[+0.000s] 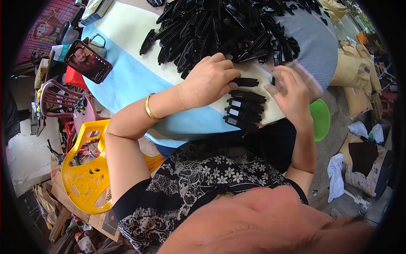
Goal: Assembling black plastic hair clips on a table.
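My left hand (211,80), with a gold bangle on its arm, is closed on one end of a slim black plastic part (247,82). To its right, the thumb and fingers of my right hand (291,94) pinch a small dark piece (272,80), mostly hidden by the fingertips. Just below the held part, a short row of black plastic parts (245,107) lies side by side near the table's front edge, some with a grey patch at the left end. Beyond my hands spreads a big heap of loose black plastic parts (211,31).
A phone (89,61) playing a video leans at the table's left. The cloth-covered table (169,120) has a rounded edge. A yellow plastic chair (86,184) stands at left, a green basin (320,120) below the right edge, and brown sacks (351,76) farther right.
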A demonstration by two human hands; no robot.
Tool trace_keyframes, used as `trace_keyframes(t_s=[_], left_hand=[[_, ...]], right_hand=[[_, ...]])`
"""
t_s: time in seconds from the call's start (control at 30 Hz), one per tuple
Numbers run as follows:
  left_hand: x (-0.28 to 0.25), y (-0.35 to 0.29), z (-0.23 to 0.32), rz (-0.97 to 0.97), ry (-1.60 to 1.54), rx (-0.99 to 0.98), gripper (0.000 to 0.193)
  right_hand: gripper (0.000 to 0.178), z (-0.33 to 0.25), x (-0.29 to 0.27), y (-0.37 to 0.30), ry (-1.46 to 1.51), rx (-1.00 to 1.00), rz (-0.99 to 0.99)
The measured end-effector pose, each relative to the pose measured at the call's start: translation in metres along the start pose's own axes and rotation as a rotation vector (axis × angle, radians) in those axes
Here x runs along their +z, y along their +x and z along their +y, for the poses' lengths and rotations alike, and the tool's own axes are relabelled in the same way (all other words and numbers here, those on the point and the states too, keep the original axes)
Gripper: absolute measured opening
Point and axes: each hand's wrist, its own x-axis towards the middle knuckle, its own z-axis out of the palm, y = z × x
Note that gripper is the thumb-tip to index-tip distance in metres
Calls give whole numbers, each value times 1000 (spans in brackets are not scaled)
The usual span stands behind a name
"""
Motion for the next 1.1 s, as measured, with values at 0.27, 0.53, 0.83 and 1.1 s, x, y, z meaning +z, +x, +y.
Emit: trace_keyframes(t_s=[0.27, 0.53, 0.83, 1.1], left_hand=[[8, 1, 7, 51, 86, 20, 23], [11, 1, 7, 43, 72, 23, 22], [13, 2, 5, 45, 88, 41, 20], [13, 13, 4, -16, 123, 68, 20]], right_hand=[[25, -3, -3, -4, 10, 124, -58], [21, -4, 6, -6, 142, 148, -47], [23, -9, -1, -6, 171, 326, -169], [24, -4, 1, 0, 29, -88, 11]])
